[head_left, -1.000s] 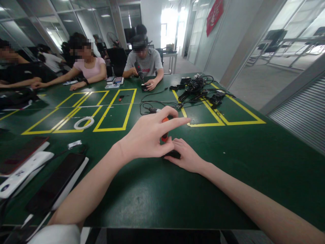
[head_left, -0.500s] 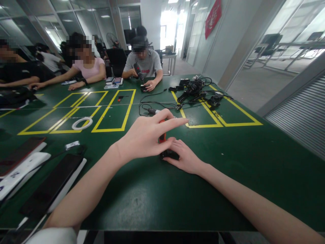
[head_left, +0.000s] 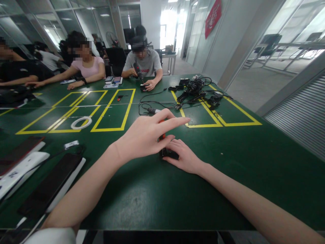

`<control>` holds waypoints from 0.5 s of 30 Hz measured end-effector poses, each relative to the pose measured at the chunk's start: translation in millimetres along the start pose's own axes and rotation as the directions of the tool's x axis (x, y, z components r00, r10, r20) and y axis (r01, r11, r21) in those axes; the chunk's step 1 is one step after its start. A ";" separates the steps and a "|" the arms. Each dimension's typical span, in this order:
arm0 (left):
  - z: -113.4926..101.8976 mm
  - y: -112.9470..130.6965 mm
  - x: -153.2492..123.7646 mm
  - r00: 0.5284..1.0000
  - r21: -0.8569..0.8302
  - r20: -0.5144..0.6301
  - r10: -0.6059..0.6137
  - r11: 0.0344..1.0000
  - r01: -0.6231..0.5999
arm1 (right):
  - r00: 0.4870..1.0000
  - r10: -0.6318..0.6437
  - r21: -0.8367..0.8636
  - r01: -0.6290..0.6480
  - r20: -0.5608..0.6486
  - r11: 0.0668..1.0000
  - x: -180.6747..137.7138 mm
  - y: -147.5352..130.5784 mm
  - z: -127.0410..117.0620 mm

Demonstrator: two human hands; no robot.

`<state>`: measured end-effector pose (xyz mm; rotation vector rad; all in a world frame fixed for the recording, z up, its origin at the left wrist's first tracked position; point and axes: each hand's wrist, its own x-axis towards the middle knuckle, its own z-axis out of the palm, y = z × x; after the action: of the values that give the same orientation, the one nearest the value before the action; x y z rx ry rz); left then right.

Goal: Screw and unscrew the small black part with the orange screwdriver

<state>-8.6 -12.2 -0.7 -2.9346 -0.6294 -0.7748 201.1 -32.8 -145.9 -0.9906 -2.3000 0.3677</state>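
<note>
My left hand point(head_left: 147, 135) hovers over the middle of the green table point(head_left: 228, 162), thumb and fingers pinched on an upright orange-handled tool point(head_left: 161, 136); its index finger points right. Just below it, my right hand point(head_left: 184, 156) lies on the table and holds a small black object point(head_left: 169, 154) down under the tool's tip. Most of the tool and the black object is hidden by my fingers.
Phones and white boxes point(head_left: 33, 176) lie at the left edge. Yellow tape rectangles point(head_left: 113, 110), a white ring point(head_left: 81, 122) and a tangle of black cables point(head_left: 195, 89) sit farther back. People sit along the far side; one holds a dark tool point(head_left: 138, 70).
My hands and the orange tool stay almost in place; the orange handle has sunk slightly further behind my left fingers. The view has shifted a little.
</note>
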 end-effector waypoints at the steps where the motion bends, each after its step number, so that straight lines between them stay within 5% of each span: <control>1: -0.3 0.1 -0.2 1.000 -0.006 0.004 -0.001 1.000 0.002 | 1.000 0.000 0.000 0.000 -0.002 1.000 0.1 -0.2 -0.2; 15: -0.7 -0.5 -1.4 0.999 0.051 0.013 0.031 0.998 -0.031 | 1.000 0.003 -0.005 -0.003 0.004 1.000 0.2 -2.0 -0.9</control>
<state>-10.2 -12.3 -0.7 -2.8977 -0.5942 -0.7270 200.5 -34.0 -144.2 -0.9970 -2.3046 0.3657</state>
